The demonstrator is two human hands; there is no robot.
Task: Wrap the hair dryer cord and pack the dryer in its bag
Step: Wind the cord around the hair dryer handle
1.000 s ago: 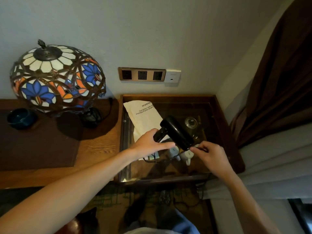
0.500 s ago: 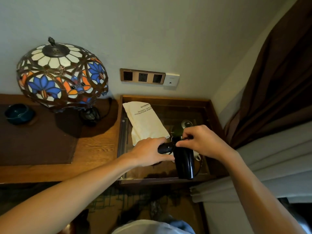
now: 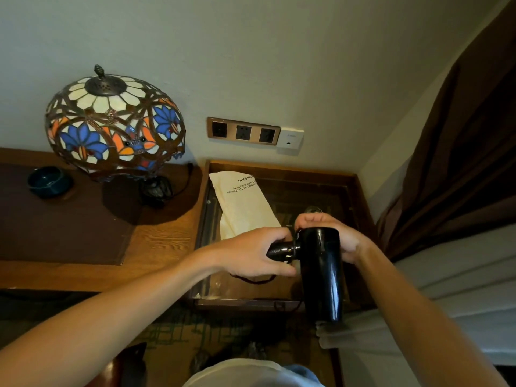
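Hair dryer point(image 3: 321, 275), black and glossy, held in mid-air over the front edge of the glass-topped side table point(image 3: 360, 191), barrel pointing down toward the floor. Left hand point(image 3: 251, 254) wrapped around the handle; right hand point(image 3: 332, 236) cupped around the upper rear of the barrel. Cream bag point(image 3: 243, 205) lies flat on the glass behind the hands, apart from the dryer, mouth not discernible. Cord point(image 3: 254, 279): only a dark loop shows under the left hand, sagging to the glass. Risks, as judged: loose cord could snag on the table edge or drag across the glass when wound; slick casing could slip, since neither grip covers the heavy lower barrel; a drop would strike the glass. Not resolvable: the plug, the cord's full run, how many turns are wound. Right fingertips hidden behind the barrel; whether they pinch cord, cannot tell. Objects beneath the glass too dim to identify.
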